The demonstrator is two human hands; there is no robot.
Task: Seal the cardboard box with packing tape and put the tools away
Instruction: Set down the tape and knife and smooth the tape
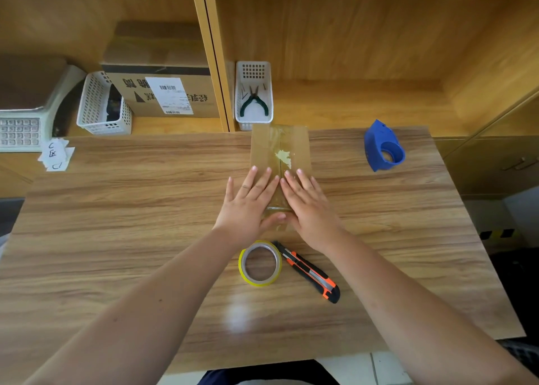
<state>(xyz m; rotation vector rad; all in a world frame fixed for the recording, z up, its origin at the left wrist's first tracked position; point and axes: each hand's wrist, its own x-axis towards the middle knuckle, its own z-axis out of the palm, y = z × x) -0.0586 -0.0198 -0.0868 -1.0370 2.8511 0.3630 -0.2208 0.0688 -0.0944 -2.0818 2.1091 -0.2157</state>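
Observation:
A small brown cardboard box (264, 148) lies on the wooden table, with clear tape along its top seam. My left hand (250, 202) and my right hand (306, 206) rest flat on the box's near end, fingers spread, thumbs meeting over its front edge. Neither hand holds anything. A roll of packing tape (260, 263) with a yellow rim lies just in front of my hands. An orange and black utility knife (309, 271) lies to the right of the roll. A blue tape dispenser (382, 147) stands at the table's far right.
A white basket (253, 66) holding green-handled pliers (253, 101) sits on the shelf behind the box. On the left shelf stand another white basket (96, 104), a labelled carton (163, 93) and a scale (26, 116). Paper labels (57, 154) lie at the table's far left corner.

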